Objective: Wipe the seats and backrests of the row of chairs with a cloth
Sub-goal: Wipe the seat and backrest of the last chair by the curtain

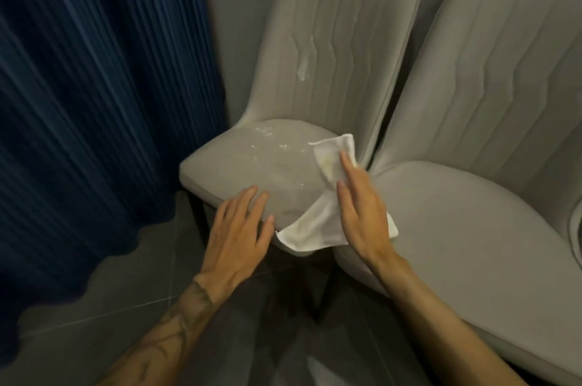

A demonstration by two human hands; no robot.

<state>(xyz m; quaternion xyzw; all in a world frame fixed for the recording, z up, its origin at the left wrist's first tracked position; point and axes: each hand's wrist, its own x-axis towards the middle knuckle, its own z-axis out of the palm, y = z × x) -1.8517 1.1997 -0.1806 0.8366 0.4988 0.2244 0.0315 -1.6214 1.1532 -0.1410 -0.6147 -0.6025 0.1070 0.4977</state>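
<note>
1. White cloth spread over right front corner of grey chair seat.
2. Pressed flat under right hand, fingers straight.
3. Resting on seat's front edge: left hand, fingers loosely spread.

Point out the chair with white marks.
The chair beside the blue curtain: white flecks dot its seat, a streak marks its backrest. The neighbouring chair shows none.

- No readable text, labels, brands or numbers anywhere in the shot, tbh.
- Closest thing is the forearm tattoo, and that's just dark lines, no letters or digits I can make out.
</note>
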